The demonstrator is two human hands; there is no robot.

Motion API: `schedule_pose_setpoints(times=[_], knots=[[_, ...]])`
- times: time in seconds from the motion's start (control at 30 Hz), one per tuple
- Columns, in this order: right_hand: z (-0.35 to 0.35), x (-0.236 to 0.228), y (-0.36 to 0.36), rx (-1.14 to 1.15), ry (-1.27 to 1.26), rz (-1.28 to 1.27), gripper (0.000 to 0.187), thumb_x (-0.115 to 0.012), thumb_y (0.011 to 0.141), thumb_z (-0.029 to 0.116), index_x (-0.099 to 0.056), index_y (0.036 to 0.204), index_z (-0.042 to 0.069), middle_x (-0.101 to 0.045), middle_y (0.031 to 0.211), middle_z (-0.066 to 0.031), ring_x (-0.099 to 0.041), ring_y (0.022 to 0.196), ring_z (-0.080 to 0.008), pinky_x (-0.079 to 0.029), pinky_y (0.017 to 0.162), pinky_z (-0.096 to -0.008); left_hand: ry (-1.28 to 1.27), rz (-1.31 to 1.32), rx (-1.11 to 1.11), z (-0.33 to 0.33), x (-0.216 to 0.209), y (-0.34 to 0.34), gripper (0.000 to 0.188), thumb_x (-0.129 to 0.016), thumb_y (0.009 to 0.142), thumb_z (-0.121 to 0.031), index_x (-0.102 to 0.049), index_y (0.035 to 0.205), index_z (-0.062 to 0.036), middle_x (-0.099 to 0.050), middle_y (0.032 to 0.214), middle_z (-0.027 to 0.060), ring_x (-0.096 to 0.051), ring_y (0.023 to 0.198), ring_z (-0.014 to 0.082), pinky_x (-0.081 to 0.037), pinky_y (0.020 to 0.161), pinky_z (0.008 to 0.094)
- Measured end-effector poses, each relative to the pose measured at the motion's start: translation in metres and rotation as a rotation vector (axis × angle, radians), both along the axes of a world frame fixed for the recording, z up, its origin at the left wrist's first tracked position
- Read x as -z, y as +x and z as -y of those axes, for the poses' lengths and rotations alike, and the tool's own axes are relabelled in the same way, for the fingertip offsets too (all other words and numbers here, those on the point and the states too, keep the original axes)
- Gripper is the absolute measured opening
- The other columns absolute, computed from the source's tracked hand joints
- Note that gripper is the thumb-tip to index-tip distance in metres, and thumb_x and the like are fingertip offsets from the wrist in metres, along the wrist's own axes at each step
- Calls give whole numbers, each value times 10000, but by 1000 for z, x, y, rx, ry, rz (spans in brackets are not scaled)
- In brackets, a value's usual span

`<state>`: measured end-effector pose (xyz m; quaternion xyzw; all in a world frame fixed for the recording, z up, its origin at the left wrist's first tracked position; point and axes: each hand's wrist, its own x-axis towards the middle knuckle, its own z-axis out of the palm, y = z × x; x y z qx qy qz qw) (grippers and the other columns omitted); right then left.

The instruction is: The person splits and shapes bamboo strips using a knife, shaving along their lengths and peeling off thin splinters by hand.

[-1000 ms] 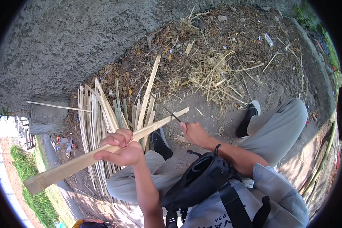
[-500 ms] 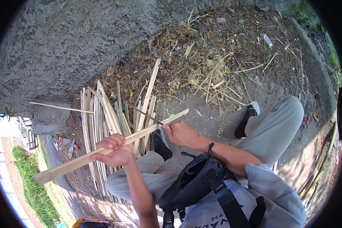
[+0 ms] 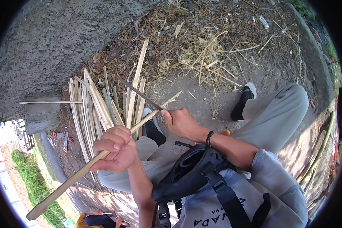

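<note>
My left hand [image 3: 116,150] is wrapped round the middle of a long pale bamboo strip [image 3: 70,183]. The strip slants from the lower left up toward the right, and its far end looks split or frayed. My right hand [image 3: 181,123] is closed on a knife, its handle hidden in the fist. The long dark knife blade [image 3: 140,94] points up and left, crossing in front of other strips. Near its base the blade lies close to the held strip; whether they touch I cannot tell. Beyond my hands, several loose bamboo strips [image 3: 89,110] lie in a bundle on the ground.
A black bag [image 3: 195,165] hangs at my front, above my bent legs. Straw-like shavings [image 3: 201,57] cover the dirt ahead. A rough grey wall [image 3: 64,41] rises at left, beside a stone block [image 3: 42,116]. Another person [image 3: 97,220] is at the lower left; green poles [image 3: 319,155] lie right.
The strip has rolled and now slopes more steeply, its near end lower. My left fingers have closed over it. The knife blade shows broader, and the whole view has shifted slightly.
</note>
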<state>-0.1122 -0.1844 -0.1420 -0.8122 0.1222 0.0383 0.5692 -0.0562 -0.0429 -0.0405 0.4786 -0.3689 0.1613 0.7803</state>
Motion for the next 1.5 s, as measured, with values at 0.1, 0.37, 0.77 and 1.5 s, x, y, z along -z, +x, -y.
schedule_pose_setpoints(times=[0.1,0.37,0.77,1.5], knots=[[-2,14,1,-64,33,-180,536,-434,987,352,-628,721,-71,-577,660,-305,-560,670,-522,-463,685,-540,-6,-49,42,-18,8,-1,662,-227,960,-635,-444,739,-50,-349,485,33,-280,369,138,-268,379,287],[-11,-9,-3,-67,133,59,493,-461,981,324,-622,722,-63,-540,590,-296,-531,594,-519,-456,652,-531,6,-30,-46,-10,2,-5,645,-228,968,-620,-435,726,-59,-340,482,25,-263,371,131,-271,388,282],[3,-1,-3,-55,79,-47,518,-449,975,340,-644,741,-80,-584,708,-341,-590,719,-517,-482,764,-543,29,11,80,-7,12,0,644,-255,956,-634,-446,753,-53,-352,501,30,-276,360,133,-254,355,286],[1,-2,-11,-35,69,7,474,-485,967,305,-603,722,-82,-534,610,-312,-554,638,-506,-462,667,-525,34,10,39,2,5,-7,628,-273,957,-631,-420,708,-73,-329,478,19,-233,348,111,-229,357,269]])
